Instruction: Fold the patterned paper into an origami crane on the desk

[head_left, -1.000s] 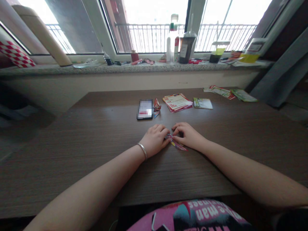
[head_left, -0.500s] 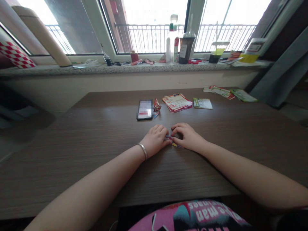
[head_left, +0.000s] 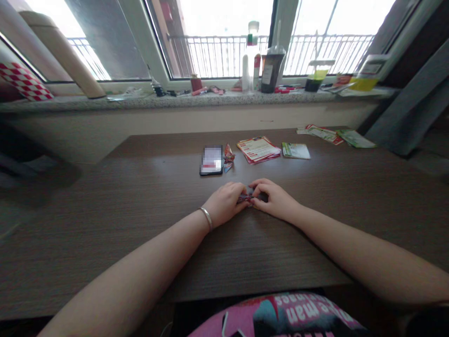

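My left hand and my right hand rest close together on the brown wooden table, fingers curled. Between their fingertips they pinch a small folded piece of colourful paper, mostly hidden by the fingers. A silver bangle circles my left wrist.
Behind the hands lie a phone, another small folded colourful paper, a stack of red-and-white leaflets and a green card. More leaflets lie at the far right. The windowsill holds a bottle, a dark cup and small items.
The strip of paper that stuck out under my right hand is now gathered between both hands' fingertips; the hands have drawn slightly closer together.
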{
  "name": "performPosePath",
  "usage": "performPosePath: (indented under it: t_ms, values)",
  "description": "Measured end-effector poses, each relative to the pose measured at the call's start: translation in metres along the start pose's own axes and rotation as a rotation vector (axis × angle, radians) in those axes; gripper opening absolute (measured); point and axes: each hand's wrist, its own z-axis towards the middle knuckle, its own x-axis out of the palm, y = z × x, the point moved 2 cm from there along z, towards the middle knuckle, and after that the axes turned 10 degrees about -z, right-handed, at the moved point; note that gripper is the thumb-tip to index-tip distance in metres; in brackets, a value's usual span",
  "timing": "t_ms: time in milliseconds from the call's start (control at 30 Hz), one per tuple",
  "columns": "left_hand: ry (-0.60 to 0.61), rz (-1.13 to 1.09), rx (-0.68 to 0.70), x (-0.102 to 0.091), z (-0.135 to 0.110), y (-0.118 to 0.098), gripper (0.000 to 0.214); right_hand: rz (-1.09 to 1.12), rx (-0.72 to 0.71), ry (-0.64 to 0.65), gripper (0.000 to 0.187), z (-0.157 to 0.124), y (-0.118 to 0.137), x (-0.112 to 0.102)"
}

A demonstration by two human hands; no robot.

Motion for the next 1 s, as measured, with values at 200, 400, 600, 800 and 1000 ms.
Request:
performPosePath:
  t_ms: [200,400,600,800,1000]
  values:
    - [-0.077,0.064,0.156,-0.006,0.0,-0.003,0.014,-0.068,-0.065,0.02,0.005,0.0,0.003,-0.006]
    - [-0.035,0.152,0.264,-0.007,-0.001,-0.001,0.016,-0.338,-0.186,0.066,0.004,-0.001,0.006,-0.01]
    - [0.063,0.156,0.339,-0.008,-0.001,0.0,0.017,-0.343,-0.27,0.142,0.01,-0.002,0.004,-0.014]
    - [0.105,0.139,0.366,-0.009,-0.003,0.001,0.02,-0.296,-0.267,0.166,0.012,-0.003,0.0,-0.016]
    - [0.076,0.212,0.367,-0.01,-0.003,-0.001,0.021,-0.166,-0.328,0.163,0.017,0.0,-0.007,-0.017]
